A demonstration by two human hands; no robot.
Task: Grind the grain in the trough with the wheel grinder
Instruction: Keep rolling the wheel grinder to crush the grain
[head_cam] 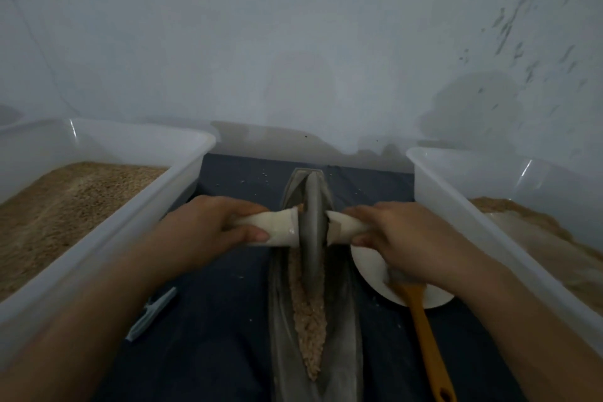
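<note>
Between bins (182, 173), wheel grinder (313, 222) mid-trough (280, 320)

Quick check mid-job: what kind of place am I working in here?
Probably a makeshift grain-grinding station against a bare wall: a trough with a wheel grinder on a dark cloth, flanked by plastic bins of grain.

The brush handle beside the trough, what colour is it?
Orange-yellow; the brush handle shows best in the head view.

Two bare forearms, no sleeves, watch or rings visible. Left hand (208, 225) and right hand (404, 232) bare, ungloved, short plain nails; one either side of the wheel grinder (313, 222).
</note>
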